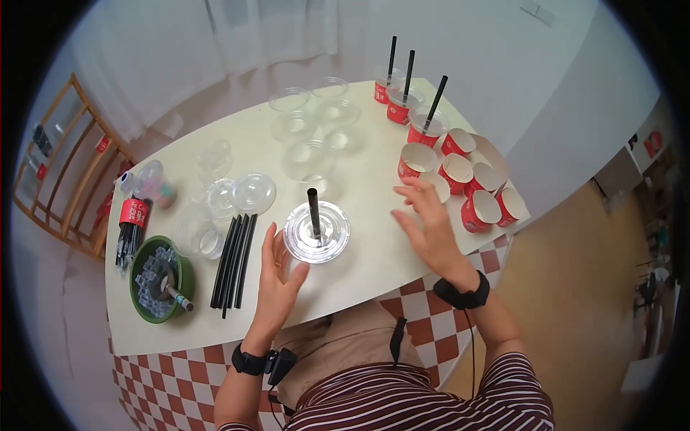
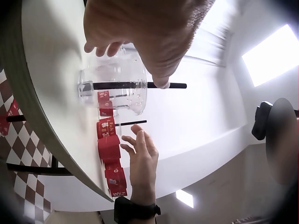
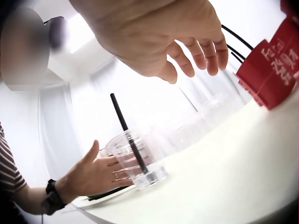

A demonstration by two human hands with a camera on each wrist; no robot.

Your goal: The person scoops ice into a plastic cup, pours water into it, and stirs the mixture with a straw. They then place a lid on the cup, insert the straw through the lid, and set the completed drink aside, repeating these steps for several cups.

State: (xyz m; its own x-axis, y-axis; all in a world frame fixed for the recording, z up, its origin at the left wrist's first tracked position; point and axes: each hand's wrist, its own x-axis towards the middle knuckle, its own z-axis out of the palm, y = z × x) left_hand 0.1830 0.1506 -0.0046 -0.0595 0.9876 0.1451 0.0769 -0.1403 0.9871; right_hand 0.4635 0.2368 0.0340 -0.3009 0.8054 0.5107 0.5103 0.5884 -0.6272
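A clear lidded cup (image 1: 332,243) stands upright near the table's front edge, a black straw (image 1: 313,208) rising through its lid. Beside its left side is the left hand (image 1: 277,287), fingers relaxed; whether they touch the wall I cannot tell. The right hand (image 1: 431,233) is raised with spread fingers, holding nothing, between that cup and a group of red paper sleeves (image 1: 478,210). In the right wrist view the cup (image 3: 133,151) shows ice or clear contents low down, and the left hand (image 3: 96,175) is behind it.
Several black straws (image 1: 233,262) lie left of the cup, beside a green bowl (image 1: 185,276) of clear cubes with a scoop. Clear lids (image 1: 254,192) and empty clear cups (image 1: 307,159) stand behind. At the back right are three cups in red sleeves (image 1: 424,135) with straws.
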